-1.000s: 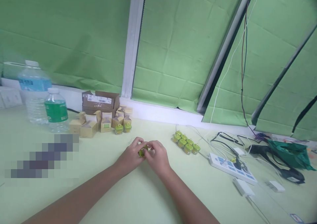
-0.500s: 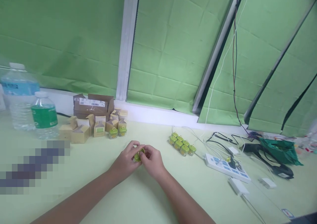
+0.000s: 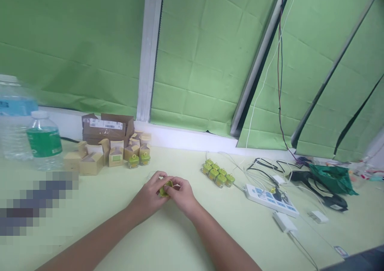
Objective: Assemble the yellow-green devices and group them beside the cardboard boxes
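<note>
- Over the table (image 3: 168, 239), left hand (image 3: 149, 196) and right hand (image 3: 182, 196) pinch one small green item (image 3: 165, 189) between them.
- Green-lidded containers (image 3: 213, 174) stand grouped rightward; two more containers (image 3: 134, 161) stand before small cartons (image 3: 91, 164).
- Judged incomplete: held item not yet set down; its finish cannot be told.

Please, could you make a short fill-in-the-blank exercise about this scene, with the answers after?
The small piece between the left hand and the right hand is coloured ____.
The label on the larger bottle is coloured ____.
Exactly ____ green-lidded jars stand just in front of the small cartons.
Missing words: green; blue; two.
</note>
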Available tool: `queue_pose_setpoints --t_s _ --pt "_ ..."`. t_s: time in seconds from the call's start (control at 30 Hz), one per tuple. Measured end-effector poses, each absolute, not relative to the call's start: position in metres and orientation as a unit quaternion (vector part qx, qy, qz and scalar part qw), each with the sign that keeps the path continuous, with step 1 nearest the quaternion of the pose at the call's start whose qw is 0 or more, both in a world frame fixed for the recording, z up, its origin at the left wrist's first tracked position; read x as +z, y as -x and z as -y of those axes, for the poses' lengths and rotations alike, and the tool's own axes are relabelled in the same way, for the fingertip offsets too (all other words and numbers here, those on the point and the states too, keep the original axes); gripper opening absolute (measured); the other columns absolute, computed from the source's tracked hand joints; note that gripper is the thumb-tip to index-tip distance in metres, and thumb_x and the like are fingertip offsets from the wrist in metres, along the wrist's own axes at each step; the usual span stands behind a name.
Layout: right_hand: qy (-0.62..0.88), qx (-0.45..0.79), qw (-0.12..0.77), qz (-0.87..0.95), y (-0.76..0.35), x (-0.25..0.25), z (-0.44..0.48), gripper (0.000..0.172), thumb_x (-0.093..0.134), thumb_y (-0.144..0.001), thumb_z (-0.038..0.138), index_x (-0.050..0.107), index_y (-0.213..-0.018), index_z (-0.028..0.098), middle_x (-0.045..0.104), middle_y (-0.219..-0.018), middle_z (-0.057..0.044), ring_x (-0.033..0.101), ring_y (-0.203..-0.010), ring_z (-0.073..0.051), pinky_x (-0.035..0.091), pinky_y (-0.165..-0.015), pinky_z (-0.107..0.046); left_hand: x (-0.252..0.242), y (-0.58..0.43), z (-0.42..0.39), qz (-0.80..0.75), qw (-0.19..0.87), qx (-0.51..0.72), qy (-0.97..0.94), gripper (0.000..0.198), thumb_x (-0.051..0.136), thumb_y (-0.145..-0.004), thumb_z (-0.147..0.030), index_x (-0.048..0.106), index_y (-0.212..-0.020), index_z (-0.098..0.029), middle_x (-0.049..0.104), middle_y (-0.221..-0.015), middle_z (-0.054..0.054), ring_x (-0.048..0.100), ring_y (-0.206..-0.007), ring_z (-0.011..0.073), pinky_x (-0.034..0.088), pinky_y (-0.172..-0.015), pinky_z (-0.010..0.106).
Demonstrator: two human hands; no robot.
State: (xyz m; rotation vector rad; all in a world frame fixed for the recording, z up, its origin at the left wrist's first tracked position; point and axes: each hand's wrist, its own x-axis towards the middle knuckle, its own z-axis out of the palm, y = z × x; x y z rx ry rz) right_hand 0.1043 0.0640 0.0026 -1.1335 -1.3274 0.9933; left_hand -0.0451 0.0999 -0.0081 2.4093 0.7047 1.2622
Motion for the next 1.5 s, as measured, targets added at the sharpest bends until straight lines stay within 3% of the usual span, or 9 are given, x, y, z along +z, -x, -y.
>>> queue_pose_setpoints --t_s 0.27,0.53,0.9,1.03,1.17,1.27,1.33,1.4,1.5 --pt "0.469 0.432 0.548 0.541 -0.103 -0.004 -0.067 0.017 0.066 -0.069 0.026 0.070 -0.083 0.017 0.068 -0.074 -0.001 0.062 -0.068 -0.016 0.048 -0.065 -0.027 -0.010 0.043 -0.097 -0.258 0.173 0.437 -0.844 0.041 0.055 -0.080 -0.011 0.065 -0.118 -0.025 0.053 -0.110 0.005 0.059 -0.075 0.0110 0.051 -0.063 0.022" --pt "0.487 0.410 0.538 0.552 -0.105 -0.008 -0.071 0.018 0.065 -0.069 0.023 0.070 -0.085 0.017 0.070 -0.079 -0.001 0.062 -0.070 -0.016 0.049 -0.067 -0.027 -0.010 0.044 -0.099 -0.259 0.169 0.434 -0.846 0.042 0.054 -0.080 -0.012 0.064 -0.119 -0.025 0.054 -0.112 0.005 0.061 -0.082 0.0141 0.053 -0.067 0.024" --pt "0.499 0.391 0.526 0.567 -0.104 -0.003 -0.067 0.015 0.063 -0.076 0.026 0.070 -0.085 0.017 0.070 -0.080 -0.002 0.062 -0.068 -0.015 0.050 -0.063 -0.026 -0.009 0.044 -0.099 -0.279 0.176 0.426 -0.842 0.042 0.057 -0.079 -0.013 0.064 -0.118 -0.025 0.055 -0.113 0.005 0.061 -0.077 0.0124 0.052 -0.061 0.022" --pt "0.527 0.336 0.507 0.593 -0.112 0.000 -0.068 0.018 0.065 -0.079 0.031 0.071 -0.088 0.017 0.069 -0.083 -0.003 0.061 -0.069 -0.015 0.050 -0.062 -0.026 -0.010 0.043 -0.103 -0.280 0.176 0.441 -0.835 0.033 0.059 -0.083 -0.019 0.065 -0.116 -0.023 0.055 -0.111 0.005 0.061 -0.080 0.0135 0.052 -0.064 0.023" --pt "0.557 0.200 0.503 0.630 -0.128 0.002 -0.071 0.021 0.057 -0.087 0.032 0.071 -0.093 0.018 0.068 -0.093 -0.006 0.062 -0.080 -0.018 0.051 -0.074 -0.030 -0.018 0.046 -0.112 -0.301 0.155 0.455 -0.824 0.033 0.064 -0.085 -0.028 0.063 -0.118 -0.023 0.054 -0.113 0.005 0.060 -0.077 0.0124 0.052 -0.065 0.024" --pt "0.589 0.110 0.449 0.663 -0.140 -0.002 -0.071 0.026 0.058 -0.086 0.029 0.070 -0.105 0.019 0.066 -0.105 -0.011 0.060 -0.100 -0.024 0.047 -0.091 -0.038 -0.021 0.048 -0.117 -0.323 0.147 0.455 -0.817 0.035 0.066 -0.084 -0.032 0.063 -0.118 -0.023 0.054 -0.113 0.005 0.060 -0.073 0.0116 0.053 -0.066 0.026" --pt "0.594 0.109 0.377 0.702 -0.143 -0.008 -0.070 0.037 0.065 -0.079 0.028 0.068 -0.115 0.019 0.064 -0.111 -0.013 0.057 -0.107 -0.028 0.045 -0.093 -0.040 -0.021 0.048 -0.117 -0.332 0.143 0.456 -0.813 0.034 0.066 -0.084 -0.033 0.063 -0.116 -0.022 0.055 -0.112 0.005 0.061 -0.075 0.0128 0.053 -0.067 0.026" --pt "0.589 0.107 0.325 0.732 -0.144 -0.015 -0.070 0.042 0.067 -0.075 0.021 0.067 -0.117 0.021 0.066 -0.104 -0.011 0.058 -0.104 -0.029 0.046 -0.090 -0.040 -0.020 0.048 -0.117 -0.341 0.138 0.455 -0.810 0.034 0.066 -0.083 -0.033 0.064 -0.115 -0.022 0.056 -0.112 0.005 0.062 -0.078 0.0145 0.054 -0.069 0.027" --pt "0.580 0.098 0.336 0.736 -0.143 -0.019 -0.072 0.040 0.062 -0.077 0.014 0.067 -0.115 0.023 0.066 -0.095 -0.009 0.061 -0.093 -0.024 0.047 -0.084 -0.036 -0.021 0.047 -0.118 -0.351 0.133 0.454 -0.808 0.034 0.066 -0.082 -0.033 0.064 -0.114 -0.023 0.058 -0.112 0.005 0.064 -0.081 0.0162 0.055 -0.072 0.029"
